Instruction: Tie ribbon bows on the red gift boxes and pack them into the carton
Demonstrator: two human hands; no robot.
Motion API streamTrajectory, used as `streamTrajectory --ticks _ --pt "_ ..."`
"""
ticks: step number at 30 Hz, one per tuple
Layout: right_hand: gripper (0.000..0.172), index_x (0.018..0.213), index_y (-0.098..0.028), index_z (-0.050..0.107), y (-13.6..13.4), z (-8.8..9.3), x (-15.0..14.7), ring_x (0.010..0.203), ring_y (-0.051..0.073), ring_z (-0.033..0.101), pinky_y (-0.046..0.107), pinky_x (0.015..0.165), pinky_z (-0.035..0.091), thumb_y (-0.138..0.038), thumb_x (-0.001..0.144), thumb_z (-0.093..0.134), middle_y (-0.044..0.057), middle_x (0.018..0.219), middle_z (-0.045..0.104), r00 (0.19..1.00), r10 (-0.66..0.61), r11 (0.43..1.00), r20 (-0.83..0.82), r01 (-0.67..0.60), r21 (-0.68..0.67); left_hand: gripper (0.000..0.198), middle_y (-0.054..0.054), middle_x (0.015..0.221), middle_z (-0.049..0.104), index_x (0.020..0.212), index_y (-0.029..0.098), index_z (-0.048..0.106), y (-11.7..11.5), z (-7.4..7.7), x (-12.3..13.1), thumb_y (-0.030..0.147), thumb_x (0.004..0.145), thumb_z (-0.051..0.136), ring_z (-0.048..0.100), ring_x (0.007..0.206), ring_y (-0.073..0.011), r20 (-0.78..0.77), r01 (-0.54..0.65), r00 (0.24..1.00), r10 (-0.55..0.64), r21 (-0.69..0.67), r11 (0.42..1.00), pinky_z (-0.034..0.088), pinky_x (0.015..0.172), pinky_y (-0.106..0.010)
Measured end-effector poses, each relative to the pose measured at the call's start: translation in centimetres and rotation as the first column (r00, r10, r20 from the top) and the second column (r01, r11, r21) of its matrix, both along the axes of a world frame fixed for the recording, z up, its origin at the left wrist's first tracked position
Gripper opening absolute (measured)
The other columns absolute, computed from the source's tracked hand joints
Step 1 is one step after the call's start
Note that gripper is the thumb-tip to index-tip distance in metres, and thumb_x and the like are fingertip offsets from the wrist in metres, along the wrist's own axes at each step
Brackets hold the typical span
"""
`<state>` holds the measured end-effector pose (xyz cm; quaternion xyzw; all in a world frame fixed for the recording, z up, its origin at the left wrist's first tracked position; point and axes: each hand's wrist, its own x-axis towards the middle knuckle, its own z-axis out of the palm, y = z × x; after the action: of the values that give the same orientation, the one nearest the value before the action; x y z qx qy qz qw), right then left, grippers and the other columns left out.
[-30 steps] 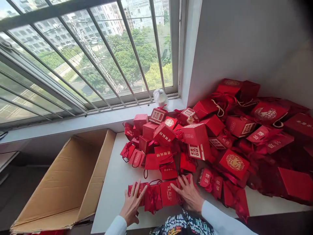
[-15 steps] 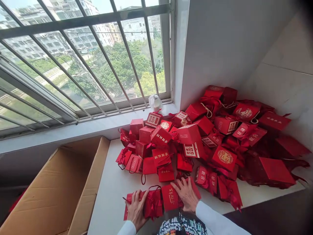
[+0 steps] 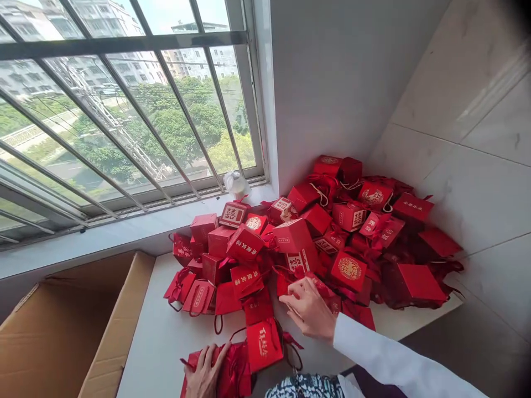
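My left hand [image 3: 203,373] lies on a red gift box [image 3: 238,367] tied with a red ribbon, its fingers spread over the top. Touching that box on the right is another red box [image 3: 264,345] with gold characters and a dark red cord. My right hand [image 3: 309,309] is over the front of a heap of red gift boxes [image 3: 249,243], its fingers bent but apart, with nothing visible between them. Beneath and behind it are a red box [image 3: 286,282] with a cord and others partly hidden by the hand.
An open cardboard carton [image 3: 112,326] stands left of the white tabletop [image 3: 149,309]. A barred window [image 3: 166,116] and its sill are behind, with a small white plastic-wrapped item [image 3: 235,184] on the sill. Tiled wall [image 3: 477,182] closes the right side.
My right hand has left the gold-lettered box and moved up to the heap. My left hand stays on the ribboned box. The view has turned rightward.
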<state>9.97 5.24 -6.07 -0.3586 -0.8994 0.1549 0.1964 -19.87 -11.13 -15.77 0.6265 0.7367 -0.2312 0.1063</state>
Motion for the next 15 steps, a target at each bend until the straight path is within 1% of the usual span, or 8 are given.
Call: streamTrajectory --ticks 1,3,5,7,9,10,12,15 --pt "0.027 0.108 -0.025 0.059 0.1 -1.4 -0.6 0.097 0.022 0.045 0.050 0.100 0.029 -0.027 0.082 0.057 0.005 0.101 0.057 1.000 0.022 0.999 0.007 -0.023 0.046 0.089 -0.014 0.143 0.041 0.140 0.031 0.036 0.1 0.1 0.5 0.030 0.055 0.062 0.027 0.134 -0.0392 -0.002 0.001 1.000 -0.001 0.011 1.000 0.021 0.098 -0.059" --pt "0.027 0.111 -0.024 0.058 -0.1 -4.2 -1.7 0.099 0.022 0.047 0.053 0.105 0.022 -0.025 0.085 0.053 0.005 0.101 0.059 0.990 0.138 0.979 0.015 -0.139 0.152 0.089 -0.015 0.141 0.044 0.139 0.031 0.037 0.2 0.1 1.7 0.030 0.055 0.063 0.030 0.132 -0.0392 0.000 -0.004 1.000 0.004 0.037 0.999 0.022 0.098 -0.059" --pt "0.033 0.120 -0.025 0.053 -0.3 -5.7 -2.0 0.106 0.023 0.046 0.055 0.109 0.014 -0.027 0.087 0.049 0.005 0.108 0.059 0.978 0.209 0.963 0.013 -0.208 0.173 0.087 -0.016 0.138 0.047 0.139 0.030 0.039 0.2 0.2 3.0 0.030 0.055 0.064 0.033 0.130 -0.0394 0.010 -0.007 1.000 0.006 0.078 0.997 0.024 0.096 -0.058" --pt "0.050 0.131 -0.025 0.044 0.0 -5.7 -1.2 0.119 0.028 0.039 0.060 0.109 0.007 -0.041 0.084 0.054 0.008 0.123 0.054 0.981 0.191 0.977 0.037 -0.194 0.086 0.083 -0.016 0.134 0.050 0.138 0.029 0.042 0.4 0.5 4.2 0.029 0.057 0.063 0.036 0.127 -0.0392 0.027 -0.007 1.000 0.004 0.128 0.992 0.028 0.094 -0.056" --pt "0.083 0.141 -0.025 0.031 0.9 -4.8 0.5 0.130 0.036 0.027 0.067 0.106 0.004 -0.055 0.071 0.063 0.013 0.140 0.040 0.979 0.163 0.986 0.122 -0.158 -0.049 0.080 -0.017 0.132 0.051 0.137 0.027 0.044 0.7 1.3 4.9 0.028 0.059 0.062 0.038 0.125 -0.0384 0.047 -0.014 0.999 0.006 0.166 0.986 0.030 0.093 -0.054" --pt "0.097 0.144 -0.025 0.024 1.4 -4.4 1.4 0.133 0.040 0.021 0.071 0.103 0.004 -0.058 0.064 0.068 0.016 0.145 0.031 0.967 0.181 0.980 0.182 -0.163 -0.111 0.080 -0.017 0.132 0.051 0.137 0.026 0.044 1.0 1.8 5.1 0.027 0.059 0.061 0.038 0.125 -0.0380 0.057 -0.018 0.998 0.008 0.174 0.985 0.031 0.093 -0.053" --pt "0.111 0.146 -0.026 0.014 2.4 -3.9 2.7 0.135 0.043 0.015 0.074 0.100 0.003 -0.049 0.056 0.076 0.019 0.151 0.020 0.923 0.248 0.962 0.293 -0.199 -0.185 0.081 -0.016 0.132 0.051 0.138 0.027 0.042 1.6 3.2 5.2 0.026 0.059 0.061 0.038 0.126 -0.0375 0.074 -0.019 0.997 0.006 0.168 0.986 0.030 0.094 -0.053" --pt "0.111 0.146 -0.026 0.013 3.5 -3.7 3.0 0.136 0.039 0.017 0.066 0.105 0.007 -0.022 0.055 0.076 0.018 0.149 0.024 0.868 0.329 0.942 0.373 -0.272 -0.197 0.082 -0.015 0.132 0.051 0.138 0.031 0.041 2.6 6.0 4.8 0.025 0.058 0.061 0.039 0.125 -0.0388 0.106 0.020 0.994 -0.036 0.143 0.989 0.028 0.096 -0.057"
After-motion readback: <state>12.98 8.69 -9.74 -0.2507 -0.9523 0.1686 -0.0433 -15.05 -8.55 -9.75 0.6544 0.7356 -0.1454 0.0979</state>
